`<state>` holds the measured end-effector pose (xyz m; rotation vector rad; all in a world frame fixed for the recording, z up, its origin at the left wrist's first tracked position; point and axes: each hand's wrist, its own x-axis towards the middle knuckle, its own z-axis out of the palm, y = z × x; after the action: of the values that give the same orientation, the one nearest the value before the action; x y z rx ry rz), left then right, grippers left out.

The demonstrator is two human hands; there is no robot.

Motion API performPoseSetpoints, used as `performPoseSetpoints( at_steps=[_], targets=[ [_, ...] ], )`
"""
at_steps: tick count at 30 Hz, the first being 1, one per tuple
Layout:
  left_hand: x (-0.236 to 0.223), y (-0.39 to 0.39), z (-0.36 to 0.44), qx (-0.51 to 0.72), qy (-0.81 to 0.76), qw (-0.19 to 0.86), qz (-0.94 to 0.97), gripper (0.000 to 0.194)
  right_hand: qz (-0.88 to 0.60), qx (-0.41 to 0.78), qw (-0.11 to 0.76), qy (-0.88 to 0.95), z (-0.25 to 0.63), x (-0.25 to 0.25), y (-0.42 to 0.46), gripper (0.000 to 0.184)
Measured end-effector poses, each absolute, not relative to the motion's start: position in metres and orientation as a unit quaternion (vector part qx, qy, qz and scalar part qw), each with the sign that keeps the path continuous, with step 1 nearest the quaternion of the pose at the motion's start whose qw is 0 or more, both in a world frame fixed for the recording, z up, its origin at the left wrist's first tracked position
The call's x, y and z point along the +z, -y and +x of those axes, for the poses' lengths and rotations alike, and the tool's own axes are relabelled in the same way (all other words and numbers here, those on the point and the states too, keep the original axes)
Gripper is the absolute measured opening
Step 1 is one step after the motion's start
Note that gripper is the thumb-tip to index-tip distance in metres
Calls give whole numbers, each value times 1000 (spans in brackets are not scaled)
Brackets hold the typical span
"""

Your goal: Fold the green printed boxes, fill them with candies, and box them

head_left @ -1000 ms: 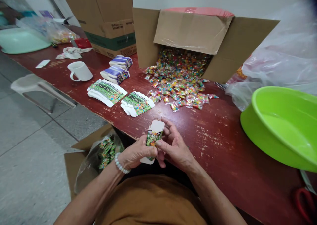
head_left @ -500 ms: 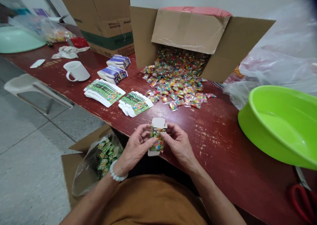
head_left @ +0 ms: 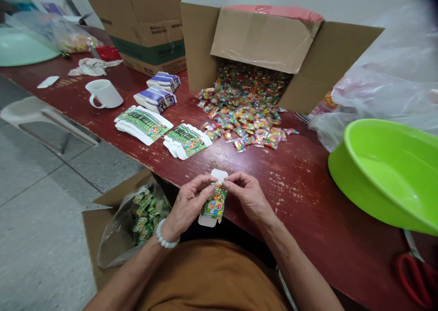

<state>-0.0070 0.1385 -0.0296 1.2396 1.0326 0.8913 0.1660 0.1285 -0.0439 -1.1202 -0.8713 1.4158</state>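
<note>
L hand (head_left: 186, 206) and R hand (head_left: 248, 197) both pinch one small printed carton (head_left: 215, 202), held between them just over the near edge of the tabletop (head_left: 301, 192). L grip: thumb and fingertips clamped on carton's left top corner. R grip: thumb + forefinger clamped on the right top corner. Carton is upright, slightly tilted, green w/ cartoon print; white flap sticks up at top, another white flap hangs at bottom. L wrist wears a white bead bracelet (head_left: 164, 239).

Below-left of hands, on the floor: open cardboard box (head_left: 102, 220) lined w/ clear plastic, w/ green cartons like it inside.

Just beyond hands on tabletop: two stacks of flat green carton blanks (head_left: 186, 140), (head_left: 143, 125), side by side. Behind those, two bundles of purple-white blanks (head_left: 155, 100), and a white mug (head_left: 102, 93) to the left.

Further back, centre: big cardboard box (head_left: 260, 42) lying on its side, mouth toward the person, colourful wrapped candies (head_left: 246, 115) spilling out onto tabletop in a heap.

R side: lime-green basin (head_left: 390, 169), tilted, near the tabletop's right part; crumpled clear plastic bag (head_left: 386, 83) behind it. Red-handled scissors (head_left: 415, 274) at far right near edge, partly cut off.

Far left back: pale green basin (head_left: 20, 49), bag of candies (head_left: 65, 35), another closed cardboard box (head_left: 143, 23).
</note>
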Motion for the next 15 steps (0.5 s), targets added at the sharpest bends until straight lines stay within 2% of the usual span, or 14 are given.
performPoseSetpoints(
  at_steps=[3,5,7,10,12,15],
  targets=[
    [-32,-137,-6,396,-435,602,540,23,-458,603,516,400,170,-43,-130,33],
    [-34,-136,-5,415,-427,626,503,30,-466,584,491,447,170,-45,-130,23],
    [-35,-134,-5,418,-421,666,452,43,-487,523,493,497,170,-47,-128,15],
    [-37,-132,-5,346,-395,755,393,47,-496,436,506,555,168,-48,-124,12],
    [-39,-131,-4,296,-382,796,365,50,-488,439,489,574,167,-47,-122,14],
    [-42,-130,0,291,-391,807,332,58,-475,501,463,557,166,-44,-120,23]
  ],
)
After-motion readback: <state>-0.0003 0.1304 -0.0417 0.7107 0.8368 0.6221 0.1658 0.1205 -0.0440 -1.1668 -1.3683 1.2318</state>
